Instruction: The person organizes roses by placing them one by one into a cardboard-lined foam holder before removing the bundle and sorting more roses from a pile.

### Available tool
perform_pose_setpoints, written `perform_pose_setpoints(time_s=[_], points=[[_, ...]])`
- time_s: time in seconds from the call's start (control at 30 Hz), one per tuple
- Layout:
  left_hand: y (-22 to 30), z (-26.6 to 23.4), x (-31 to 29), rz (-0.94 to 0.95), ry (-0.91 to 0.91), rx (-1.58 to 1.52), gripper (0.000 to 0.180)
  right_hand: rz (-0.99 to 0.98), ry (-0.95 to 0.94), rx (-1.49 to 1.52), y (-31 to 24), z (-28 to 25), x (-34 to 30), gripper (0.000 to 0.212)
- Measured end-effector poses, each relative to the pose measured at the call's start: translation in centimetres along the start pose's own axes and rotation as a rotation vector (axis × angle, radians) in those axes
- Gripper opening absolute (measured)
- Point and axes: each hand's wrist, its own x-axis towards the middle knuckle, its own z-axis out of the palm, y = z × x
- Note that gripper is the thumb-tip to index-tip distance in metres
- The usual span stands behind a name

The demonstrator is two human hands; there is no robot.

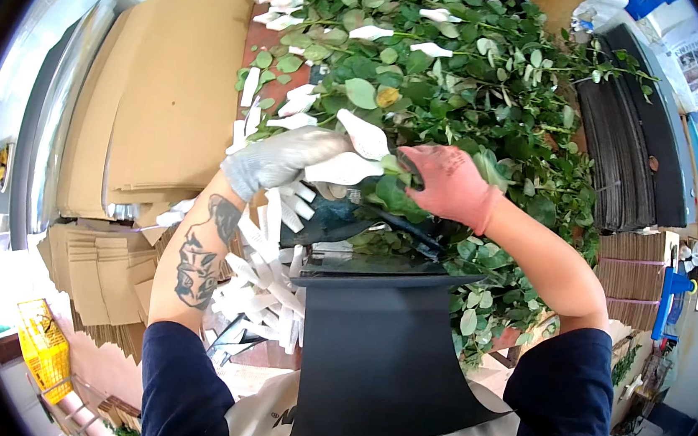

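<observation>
Two buds in white mesh sleeves, an upper sleeved bud [363,134] and a lower sleeved bud [344,169], lie between my hands. My left hand [283,159], in a grey glove, is closed at their left side; its fingertips are partly hidden behind the sleeves. In a pink-red glove, my right hand [449,184] curls round the leafy stems just right of the sleeves. Below them, a black sheet [387,348] stands curved in front of my chest. Loose white sleeves [262,289] lie heaped at its left.
Leafy rose stems [462,86], several with white-sleeved heads, cover the far and right table. Flat brown cardboard [180,92] stands at left, above folded cardboard [99,278]. Dark stacked sheets [630,136] and a bundled cardboard stack [633,275] are at right.
</observation>
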Motion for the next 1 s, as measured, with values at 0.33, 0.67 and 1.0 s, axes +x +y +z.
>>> perform_pose_setpoints(time_s=[0.33, 0.67, 1.0], points=[[-5.5, -4.2, 4.0, -0.145, 0.526, 1.538, 0.031, 0.325, 1.256, 0.067, 14.7, -22.3, -15.3, 0.035], [5.1, -5.7, 1.3, 0.177, 0.324, 1.392, 0.023, 0.242, 1.241, 0.166, 11.4, -23.5, -14.9, 0.036], [-1.1, -10.5, 4.0, -0.324, 0.242, 1.255, 0.032, 0.365, 1.273, -0.200, 16.7, -29.7, -14.6, 0.041]])
